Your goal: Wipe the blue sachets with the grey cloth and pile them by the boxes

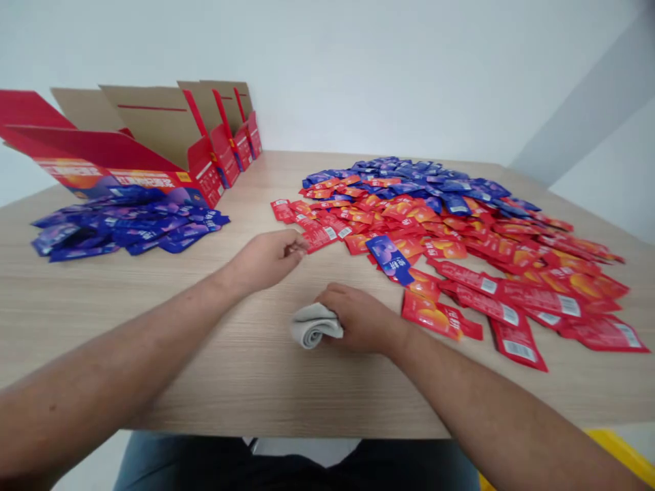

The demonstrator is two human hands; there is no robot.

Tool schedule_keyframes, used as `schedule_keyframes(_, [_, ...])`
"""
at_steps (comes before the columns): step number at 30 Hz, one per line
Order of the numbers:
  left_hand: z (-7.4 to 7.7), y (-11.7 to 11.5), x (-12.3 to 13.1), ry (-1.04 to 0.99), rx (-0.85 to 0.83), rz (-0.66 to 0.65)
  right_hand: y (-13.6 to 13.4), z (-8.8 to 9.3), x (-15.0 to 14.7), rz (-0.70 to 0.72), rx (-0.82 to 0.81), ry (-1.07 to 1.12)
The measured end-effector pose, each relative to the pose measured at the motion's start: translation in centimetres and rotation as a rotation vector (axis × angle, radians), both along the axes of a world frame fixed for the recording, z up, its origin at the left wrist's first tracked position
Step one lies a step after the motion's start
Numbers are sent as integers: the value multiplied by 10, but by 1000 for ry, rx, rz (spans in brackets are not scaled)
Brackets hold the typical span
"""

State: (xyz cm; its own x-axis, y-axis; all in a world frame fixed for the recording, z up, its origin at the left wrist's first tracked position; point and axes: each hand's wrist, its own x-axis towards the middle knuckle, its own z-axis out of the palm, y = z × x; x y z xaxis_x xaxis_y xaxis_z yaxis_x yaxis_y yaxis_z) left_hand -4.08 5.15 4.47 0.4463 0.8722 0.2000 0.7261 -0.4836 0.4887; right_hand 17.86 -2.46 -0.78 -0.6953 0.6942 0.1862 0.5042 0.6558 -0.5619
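My right hand (361, 319) is wrapped round a rolled-up pale grey cloth (313, 326), whose spiral end faces left, just over the tabletop. To its upper left is my left hand (269, 260), with the fingers curled together. Its fingertips are at the near left corner of a red packet (320, 235); whether they grip it is hidden. Beyond my right hand spreads a heap of red packets (440, 317) with orange fruit pictures and white barcode labels. One blue packet (389, 259) lies on top of the red ones, near the front of the heap.
Purple-blue packets (430, 179) form the back of the heap. Another pile of blue packets (133, 221) lies at the left, before a row of open red cardboard boxes (205, 170). The wooden table (245, 389) meets a white wall. Something yellow (621, 450) shows at lower right.
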Motion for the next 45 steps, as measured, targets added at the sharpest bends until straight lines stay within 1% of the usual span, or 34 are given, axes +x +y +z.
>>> schedule_keyframes(2, [1,7,38,53,62,-117,-1,1,-2,24,8,-6])
schedule_keyframes(6, [5,27,112,193,150,-437,-1,3,-3,3,10,-4])
schedule_keyframes(7, [5,32,128,245,168,-522,-1,4,-3,-3,3,-13])
schedule_keyframes(10, [2,44,171,411,184,-704,1,4,-3,14,3,-30])
schedule_keyframes(12, [-2,51,191,531,181,-788,2,2,-3,20,11,-32])
schedule_keyframes(14, [-6,57,204,633,186,-831,2,0,-4,15,23,-32])
schedule_keyframes(16, [-9,62,212,690,202,-834,2,-2,-4,13,37,-25])
schedule_keyframes(19, [-9,66,217,723,243,-811,2,-3,-5,22,52,-17])
schedule_keyframes(23, [-2,64,212,777,236,-738,3,-2,-5,30,64,-42])
schedule_keyframes(26, [7,59,194,754,167,-639,2,0,-5,11,43,-57])
schedule_keyframes(28, [11,55,176,698,114,-582,2,1,-4,15,41,-55])
schedule_keyframes(30, [11,52,154,654,85,-512,1,2,-4,26,51,-52])
schedule_keyframes(33, [7,47,119,628,100,-394,1,3,-4,33,65,-68])
schedule_keyframes(35, [5,44,96,564,108,-311,1,4,-4,38,69,-69])
schedule_keyframes(37, [5,38,75,417,91,-187,0,5,-3,40,76,-46])
schedule_keyframes(38, [5,34,66,316,76,-103,0,6,-1,28,84,-20])
schedule_keyframes(39, [4,29,57,200,53,-17,0,6,0,0,99,17])
schedule_keyframes(41, [-3,19,44,-89,-28,136,0,7,5,-108,157,104])
schedule_keyframes(43, [-17,8,37,-429,-186,239,2,7,9,-248,228,166])
schedule_keyframes(45, [-32,-3,37,-749,-401,288,5,4,12,-348,271,160])
